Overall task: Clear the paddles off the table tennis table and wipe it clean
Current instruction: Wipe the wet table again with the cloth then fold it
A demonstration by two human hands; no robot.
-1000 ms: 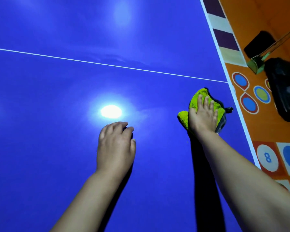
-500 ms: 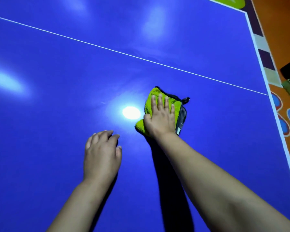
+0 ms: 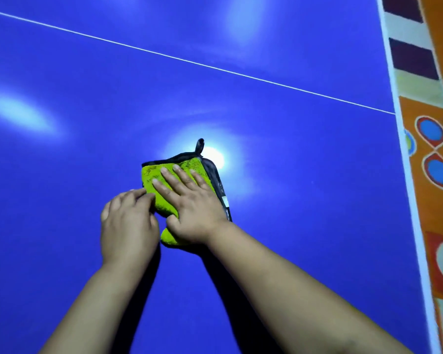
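Observation:
A folded lime-green cloth [image 3: 154,176] with a dark grey edge and hanging loop lies on the blue table tennis table [image 3: 304,200]. My right hand [image 3: 189,208] presses flat on the cloth with straight, spread fingers. My left hand [image 3: 127,226] rests on the table beside it, its curled fingertips touching the cloth's left edge. No paddles show in view.
A white centre line [image 3: 215,69] crosses the table's upper part. The table's white right edge [image 3: 407,180] borders an orange floor mat [image 3: 440,226] with coloured circles and numbers. Bright lamp reflections sit on the table surface.
My right hand has slid the cloth leftward across the table, from near the right edge to right beside my left hand, which now touches the cloth.

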